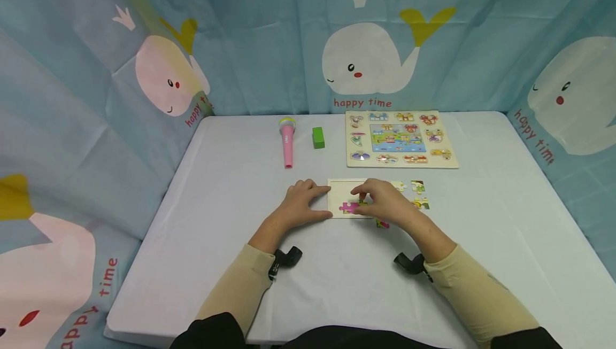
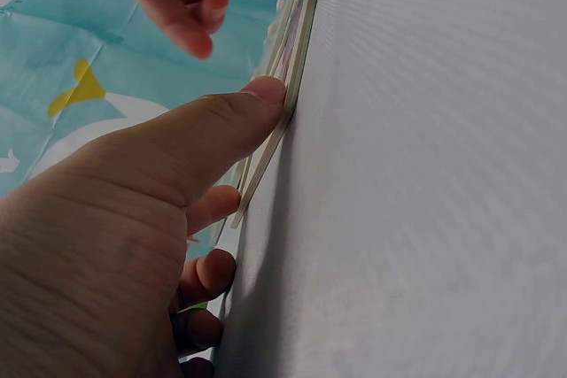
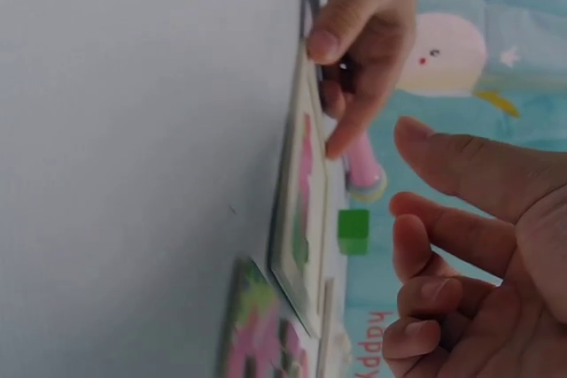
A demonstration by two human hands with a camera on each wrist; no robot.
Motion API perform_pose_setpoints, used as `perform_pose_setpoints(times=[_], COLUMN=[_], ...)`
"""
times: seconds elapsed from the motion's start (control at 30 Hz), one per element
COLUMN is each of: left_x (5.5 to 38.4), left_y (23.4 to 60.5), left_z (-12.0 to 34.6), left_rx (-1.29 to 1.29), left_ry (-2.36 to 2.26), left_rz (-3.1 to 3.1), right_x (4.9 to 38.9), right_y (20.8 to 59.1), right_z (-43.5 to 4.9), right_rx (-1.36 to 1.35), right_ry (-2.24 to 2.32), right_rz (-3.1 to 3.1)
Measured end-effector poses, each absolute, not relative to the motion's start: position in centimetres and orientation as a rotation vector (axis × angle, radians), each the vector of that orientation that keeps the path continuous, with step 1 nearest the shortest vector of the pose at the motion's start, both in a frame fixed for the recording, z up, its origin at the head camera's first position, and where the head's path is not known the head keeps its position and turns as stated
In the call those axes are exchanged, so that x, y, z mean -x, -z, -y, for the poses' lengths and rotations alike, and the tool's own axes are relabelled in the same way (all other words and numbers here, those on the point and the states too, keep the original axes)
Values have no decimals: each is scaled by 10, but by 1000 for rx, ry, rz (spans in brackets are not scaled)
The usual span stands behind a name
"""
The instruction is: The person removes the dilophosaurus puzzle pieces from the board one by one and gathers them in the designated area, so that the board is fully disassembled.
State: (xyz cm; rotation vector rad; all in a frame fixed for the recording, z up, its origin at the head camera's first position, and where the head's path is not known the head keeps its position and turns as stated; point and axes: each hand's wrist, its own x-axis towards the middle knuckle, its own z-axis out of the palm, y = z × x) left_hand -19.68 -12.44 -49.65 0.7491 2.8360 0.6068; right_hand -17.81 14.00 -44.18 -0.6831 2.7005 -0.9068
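A small wooden jigsaw tray lies on the table, with joined pink and green puzzle pieces along its near side. At its left edge my left hand touches the tray with extended thumb and index finger; the thumb rests by the near corner. Over the tray's right part hovers my right hand. Its thumb and index finger are apart, the other fingers loosely bent, and nothing shows between them. The right hand hides part of the tray in the head view.
Loose puzzle pieces lie right of the tray, and another piece sits at its near edge. Farther back are a pink toy microphone, a green block and a large wooden picture puzzle board. A whale-print curtain surrounds the table.
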Motion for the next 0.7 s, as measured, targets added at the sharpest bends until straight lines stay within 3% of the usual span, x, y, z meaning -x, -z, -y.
perform_pose_setpoints(times=[0.47, 0.7], left_x=[197, 197], left_y=[496, 497], left_z=[125, 125], left_rx=[-750, -761], left_ry=[-615, -617], left_rz=[-2823, -2834], right_x=[182, 184], right_y=[458, 459], right_z=[-125, -123], right_rx=[477, 529], right_ry=[854, 830], right_rz=[-2655, -2693])
